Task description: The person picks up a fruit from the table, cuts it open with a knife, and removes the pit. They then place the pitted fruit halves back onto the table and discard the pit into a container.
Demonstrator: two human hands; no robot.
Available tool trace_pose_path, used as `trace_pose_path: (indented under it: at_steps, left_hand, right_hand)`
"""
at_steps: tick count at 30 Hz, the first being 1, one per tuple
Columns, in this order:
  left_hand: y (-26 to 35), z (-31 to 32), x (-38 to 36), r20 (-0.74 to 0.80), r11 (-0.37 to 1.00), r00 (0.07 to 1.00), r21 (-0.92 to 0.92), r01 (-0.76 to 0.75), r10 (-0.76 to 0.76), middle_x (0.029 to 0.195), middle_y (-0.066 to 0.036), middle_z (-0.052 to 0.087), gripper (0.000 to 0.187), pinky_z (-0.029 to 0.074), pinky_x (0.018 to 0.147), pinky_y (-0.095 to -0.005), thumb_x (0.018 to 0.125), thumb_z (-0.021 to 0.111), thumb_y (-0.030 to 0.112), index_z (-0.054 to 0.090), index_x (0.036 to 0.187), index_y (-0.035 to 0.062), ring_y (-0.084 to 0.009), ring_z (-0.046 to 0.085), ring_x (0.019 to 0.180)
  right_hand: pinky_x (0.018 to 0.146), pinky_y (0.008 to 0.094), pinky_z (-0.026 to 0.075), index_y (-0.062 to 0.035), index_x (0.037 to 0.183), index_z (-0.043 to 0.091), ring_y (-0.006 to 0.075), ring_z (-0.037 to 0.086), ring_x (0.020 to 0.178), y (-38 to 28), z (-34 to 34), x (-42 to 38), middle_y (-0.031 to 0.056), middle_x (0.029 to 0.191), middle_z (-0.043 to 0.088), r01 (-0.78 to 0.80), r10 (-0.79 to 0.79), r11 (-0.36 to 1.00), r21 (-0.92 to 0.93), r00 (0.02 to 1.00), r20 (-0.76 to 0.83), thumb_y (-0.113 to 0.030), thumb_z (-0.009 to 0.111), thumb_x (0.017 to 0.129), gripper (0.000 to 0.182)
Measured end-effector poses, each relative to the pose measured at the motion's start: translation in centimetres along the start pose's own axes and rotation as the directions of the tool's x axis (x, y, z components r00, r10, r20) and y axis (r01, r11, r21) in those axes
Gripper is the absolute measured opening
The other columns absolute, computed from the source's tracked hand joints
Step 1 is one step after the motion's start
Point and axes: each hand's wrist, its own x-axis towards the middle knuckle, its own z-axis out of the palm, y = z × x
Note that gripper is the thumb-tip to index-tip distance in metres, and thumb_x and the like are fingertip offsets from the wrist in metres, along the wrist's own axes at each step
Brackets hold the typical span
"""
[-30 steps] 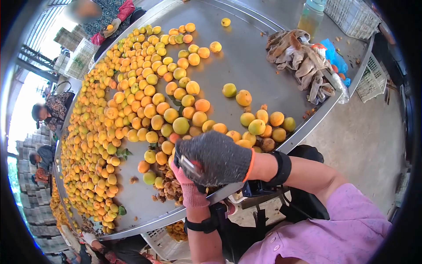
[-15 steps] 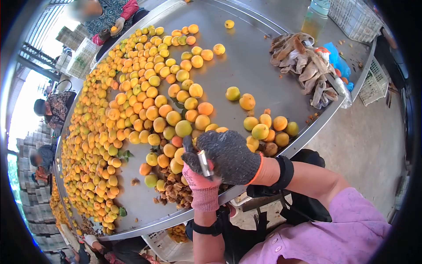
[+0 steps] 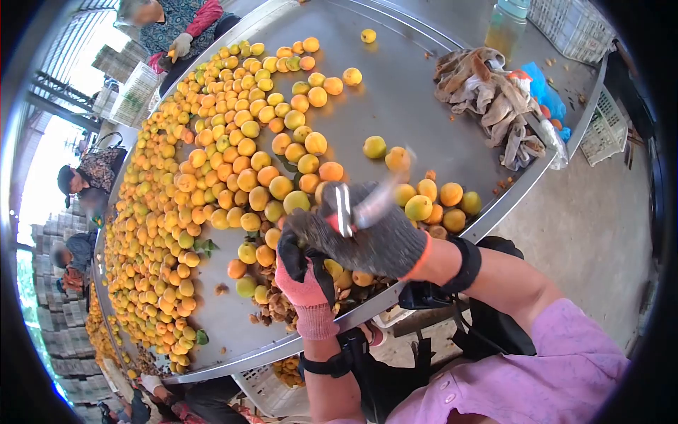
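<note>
My right hand (image 3: pixel 385 237), in a dark grey glove, is closed around a small knife (image 3: pixel 344 210) with a bright metal part and a bit of red. Its pale blade-like end is smeared by motion and points up and right. Just below and left, my left hand (image 3: pixel 304 279), in a pink glove with black fingers, meets the right fingertips with bent fingers. Whatever sits between them is hidden. Several apricots (image 3: pixel 295 201) lie right beyond my hands, and more (image 3: pixel 418 207) rest right of the right glove. Brown scraps (image 3: pixel 281 305) lie beside the left glove.
Many apricots (image 3: pixel 212 162) cover the left of the metal table (image 3: pixel 395 85). Crumpled cloths (image 3: pixel 487 99), a blue plastic bag (image 3: pixel 545 95) and a bottle (image 3: pixel 507 32) are at right. Plastic crates (image 3: pixel 568 28) stand beyond. Co-workers (image 3: pixel 180 32) sit along the far edge.
My right hand has shifted up with the knife, which has turned and now shows a blurred end. My left hand has moved slightly left and its black fingers show more.
</note>
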Motion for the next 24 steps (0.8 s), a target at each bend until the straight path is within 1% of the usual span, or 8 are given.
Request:
trace_pose_path:
  at_steps: [2, 3, 8, 12, 16, 18, 22, 24]
  left_hand:
    - [2.2, 0.3, 0.7, -0.021, 0.996, 0.996, 0.011, -0.09, 0.09, 0.103, -0.01, 0.06, 0.031, 0.044, 0.083, -0.0264, 0.082, 0.047, 0.0, 0.054, 0.112, -0.0055, -0.0145, 0.056, 0.094]
    - [3.8, 0.6, 0.9, -0.054, 0.995, 0.998, -0.097, 0.023, -0.028, 0.096, -0.009, 0.062, 0.031, 0.044, 0.079, -0.0258, 0.084, 0.047, 0.004, 0.053, 0.113, -0.0052, -0.0143, 0.057, 0.088]
    - [4.1, 1.0, 0.2, 0.015, 0.956, 0.988, -0.252, 0.152, -0.153, 0.056, -0.004, 0.058, 0.033, 0.045, 0.062, -0.0229, 0.086, 0.046, 0.014, 0.054, 0.113, -0.0033, -0.0109, 0.054, 0.052]
    - [3.2, 0.9, -0.2, 0.054, 0.996, 0.996, -0.059, -0.066, 0.069, 0.118, -0.014, 0.053, 0.035, 0.049, 0.078, -0.0296, 0.086, 0.049, 0.006, 0.048, 0.118, -0.007, -0.0201, 0.06, 0.089]
    - [2.1, 0.5, -0.4, 0.098, 0.991, 0.991, -0.11, -0.078, 0.088, 0.119, -0.015, 0.052, 0.039, 0.04, 0.092, -0.03, 0.082, 0.044, 0.001, 0.046, 0.12, -0.0083, -0.0223, 0.052, 0.106]
    - [2.1, 0.1, -0.3, 0.088, 0.97, 0.981, 0.16, -0.185, 0.173, 0.114, -0.013, 0.056, 0.036, 0.043, 0.088, -0.031, 0.087, 0.041, 0.009, 0.05, 0.119, -0.0058, -0.0191, 0.054, 0.103]
    - [2.0, 0.6, -0.9, -0.002, 0.98, 0.982, -0.06, -0.188, 0.188, 0.112, -0.015, 0.057, 0.039, 0.043, 0.088, -0.033, 0.085, 0.054, 0.018, 0.05, 0.118, -0.0024, -0.0231, 0.056, 0.101]
    - [3.9, 0.2, -0.7, 0.023, 0.922, 0.947, 0.22, -0.318, 0.321, 0.107, -0.016, 0.059, 0.036, 0.044, 0.085, -0.0351, 0.084, 0.055, 0.018, 0.052, 0.115, -0.0009, -0.0275, 0.058, 0.097]
  right_hand:
    - [0.046, 0.0366, 0.041, -0.0074, 0.069, 0.056, 0.0279, 0.052, 0.05, -0.6, -0.9, -0.7, 0.0094, 0.055, 0.048, 0.421, -0.447, 0.889, -0.182, 0.883, -0.142, -0.023, 0.062, 0.08, 0.02]
    - [0.045, 0.0338, 0.041, -0.0077, 0.075, 0.057, 0.0239, 0.052, 0.052, -1.5, -1.6, -1.7, 0.006, 0.058, 0.046, 0.155, -0.133, 0.973, 0.17, 0.982, -0.133, -0.012, 0.062, 0.079, 0.008]
    - [0.058, 0.029, 0.046, -0.0012, 0.088, 0.058, 0.0181, 0.057, 0.065, 2.3, -1.7, -0.8, 0.0098, 0.069, 0.058, -0.145, 0.173, 0.94, 0.308, 0.983, -0.064, -0.024, 0.068, 0.079, 0.026]
    - [0.06, 0.0332, 0.046, -0.0019, 0.09, 0.06, 0.0242, 0.057, 0.064, 2.7, -0.1, -1.0, 0.0156, 0.077, 0.061, -0.193, 0.123, 0.877, 0.44, 0.976, 0.182, -0.027, 0.061, 0.084, 0.026]
    - [0.06, 0.0295, 0.046, -0.0002, 0.097, 0.062, 0.0132, 0.057, 0.069, 1.9, -0.3, -0.8, 0.0103, 0.078, 0.061, -0.223, 0.205, 0.971, 0.091, 0.963, 0.173, -0.02, 0.068, 0.079, 0.027]
    - [0.056, 0.038, 0.044, -0.0016, 0.079, 0.054, 0.0353, 0.056, 0.066, 1.5, 0.2, -1.0, 0.0168, 0.069, 0.054, 0.111, -0.109, 0.984, -0.141, 0.994, 0.021, -0.021, 0.068, 0.072, 0.025]
    - [0.062, 0.0305, 0.048, -0.0017, 0.089, 0.06, 0.0169, 0.06, 0.07, 0.3, 0.5, -1.7, 0.0085, 0.076, 0.061, -0.253, 0.211, 0.883, 0.396, 0.966, 0.146, -0.012, 0.068, 0.075, 0.019]
    - [0.065, 0.0285, 0.048, -0.0012, 0.09, 0.06, 0.0134, 0.059, 0.073, -0.1, 0.5, -1.1, 0.0076, 0.078, 0.063, -0.32, 0.252, 0.853, 0.411, 0.944, 0.214, -0.01, 0.066, 0.077, 0.017]
